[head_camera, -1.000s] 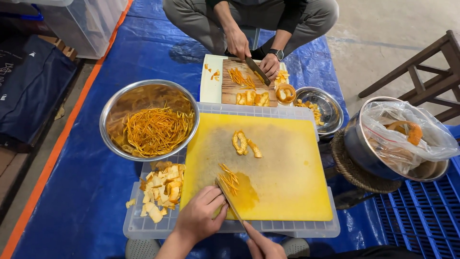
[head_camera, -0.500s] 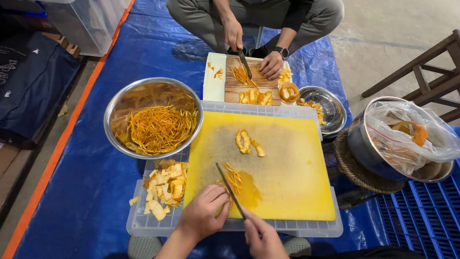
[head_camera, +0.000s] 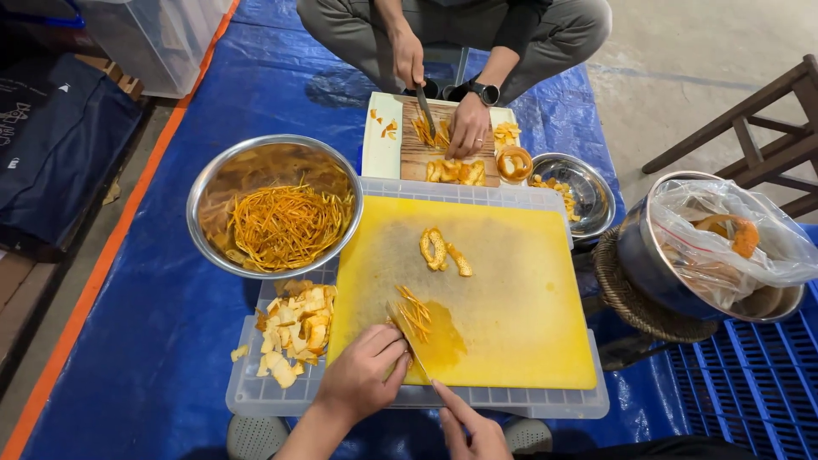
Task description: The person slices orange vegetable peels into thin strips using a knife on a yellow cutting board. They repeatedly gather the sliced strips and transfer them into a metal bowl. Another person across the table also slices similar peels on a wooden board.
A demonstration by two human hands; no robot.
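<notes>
Yellow cutting board (head_camera: 511, 298) is the landmark | left hand (head_camera: 362, 379) at its near edge, fingers curled down on orange peel (head_camera: 415, 315) | right hand (head_camera: 469, 426) just off the near edge, closed around a knife (head_camera: 407, 336), blade beside the peel strips | steel bowl (head_camera: 274, 204) of strips beyond its left corner

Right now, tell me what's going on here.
The person's left hand presses orange peel on the yellow cutting board, while the right hand slices it into thin strips with a knife. A steel bowl of strips sits left. Opposite, another person cuts peel on a wooden board.
</notes>
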